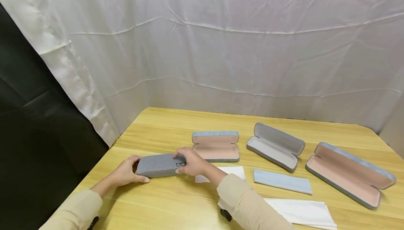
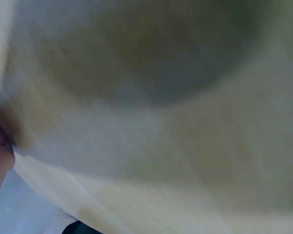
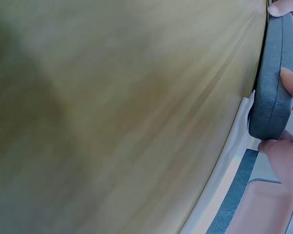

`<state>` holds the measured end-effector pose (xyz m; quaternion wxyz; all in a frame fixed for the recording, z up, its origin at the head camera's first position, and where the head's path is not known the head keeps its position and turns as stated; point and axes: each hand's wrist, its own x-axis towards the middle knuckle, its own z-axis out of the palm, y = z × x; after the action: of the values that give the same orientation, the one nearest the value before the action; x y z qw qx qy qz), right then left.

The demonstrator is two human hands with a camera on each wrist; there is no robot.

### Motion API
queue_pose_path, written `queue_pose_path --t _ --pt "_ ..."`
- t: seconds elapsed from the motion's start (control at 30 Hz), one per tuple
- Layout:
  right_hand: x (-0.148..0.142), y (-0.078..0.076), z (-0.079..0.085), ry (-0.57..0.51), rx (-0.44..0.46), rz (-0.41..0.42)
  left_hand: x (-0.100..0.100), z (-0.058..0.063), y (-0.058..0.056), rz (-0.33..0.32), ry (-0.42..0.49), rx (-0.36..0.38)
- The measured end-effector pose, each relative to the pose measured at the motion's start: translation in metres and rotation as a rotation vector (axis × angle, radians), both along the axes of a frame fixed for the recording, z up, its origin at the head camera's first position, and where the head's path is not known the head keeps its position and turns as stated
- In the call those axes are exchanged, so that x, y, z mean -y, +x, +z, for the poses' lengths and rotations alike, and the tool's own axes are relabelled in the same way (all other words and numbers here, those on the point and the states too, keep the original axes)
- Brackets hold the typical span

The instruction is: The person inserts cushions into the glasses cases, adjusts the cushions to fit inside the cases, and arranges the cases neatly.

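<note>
we saw the pale yellow, wood-grained counter and, on its left part, the closed grey oblong case with a cloth-like cover. its long axis ran crosswise between the two hands, so we judged neither nearer: the left hand was at the left end, the right hand at the right. the case lay inward of both sets of fingers, clamped by the left ones at one end and pinched by the right ones at the other. we could not tell whether its underside touched the counter. the small black glasses outline showed between right thumb and fingertips.
</note>
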<state>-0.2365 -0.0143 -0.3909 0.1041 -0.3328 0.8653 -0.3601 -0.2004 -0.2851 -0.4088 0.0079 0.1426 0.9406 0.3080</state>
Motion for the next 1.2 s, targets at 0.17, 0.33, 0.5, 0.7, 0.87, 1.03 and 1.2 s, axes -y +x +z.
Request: queue_pose_path --t 0.17,0.33,0.5,0.7,0.87,1.03,1.2 --pt "-0.001 -0.001 -0.002 -0.027 0.016 -0.012 0.001 0.006 -0.002 -0.041 0.001 0.036" --pt "-0.002 0.001 -0.001 -0.022 -0.001 -0.013 0.002 0.006 -0.003 -0.044 0.017 0.045" --pt "-0.009 0.005 0.003 -0.007 -0.009 -0.028 0.001 0.008 -0.006 -0.048 0.033 0.065" --pt "-0.030 0.008 0.009 -0.029 -0.042 0.014 0.002 0.011 -0.009 -0.054 0.043 0.099" --pt "-0.054 0.015 0.013 -0.063 -0.082 0.043 0.001 0.014 -0.010 -0.074 0.025 0.113" --pt "-0.074 0.022 0.015 -0.073 -0.123 0.028 -0.003 0.019 -0.006 -0.060 -0.056 0.062" --pt "-0.093 0.029 0.016 -0.070 -0.177 -0.016 -0.010 0.028 -0.002 0.012 -0.204 -0.041"
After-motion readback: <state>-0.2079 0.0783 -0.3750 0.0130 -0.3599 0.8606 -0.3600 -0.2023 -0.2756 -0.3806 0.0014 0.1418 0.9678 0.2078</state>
